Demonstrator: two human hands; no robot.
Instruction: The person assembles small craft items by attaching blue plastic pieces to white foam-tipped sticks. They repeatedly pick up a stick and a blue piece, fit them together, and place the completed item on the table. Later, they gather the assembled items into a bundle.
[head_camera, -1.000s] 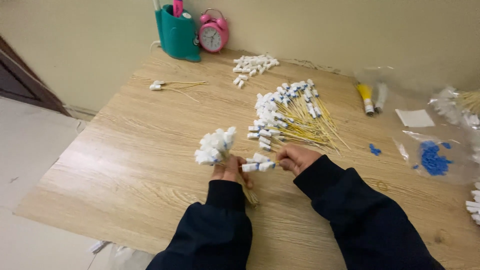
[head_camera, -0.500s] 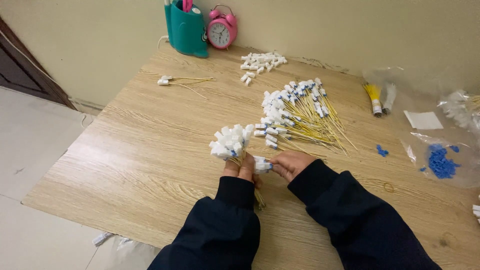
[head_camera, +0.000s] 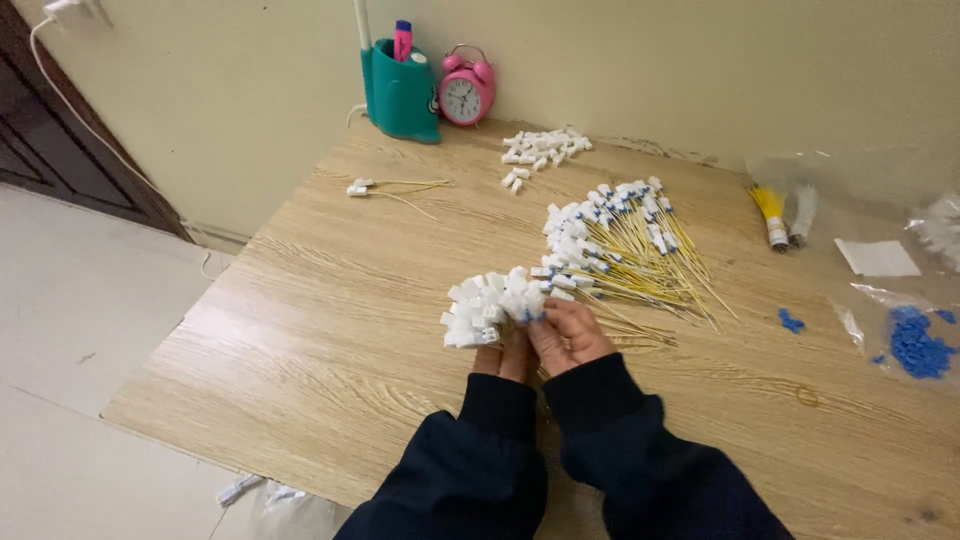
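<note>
My left hand (head_camera: 505, 355) and my right hand (head_camera: 570, 335) are pressed together low in the middle of the wooden table (head_camera: 330, 330). Both grip one bundle of thin yellow wires tipped with white plastic connectors (head_camera: 492, 303); the white heads fan out above my fingers and the wire ends are hidden under my palms. Just right of the bundle lies a big loose pile of the same yellow wires with white connectors (head_camera: 620, 245), almost touching my right hand. Dark sleeves cover both my forearms.
Loose white connectors (head_camera: 540, 150) lie near the wall, and a few single wires (head_camera: 395, 187) at the left. A teal pen holder (head_camera: 400, 90) and pink alarm clock (head_camera: 466, 92) stand at the back. Clear bags with blue pieces (head_camera: 915, 345) sit at right.
My right hand has brought its connector into the bundle and now closes against my left hand. The view has shifted, so the pile and the hands sit further right.
</note>
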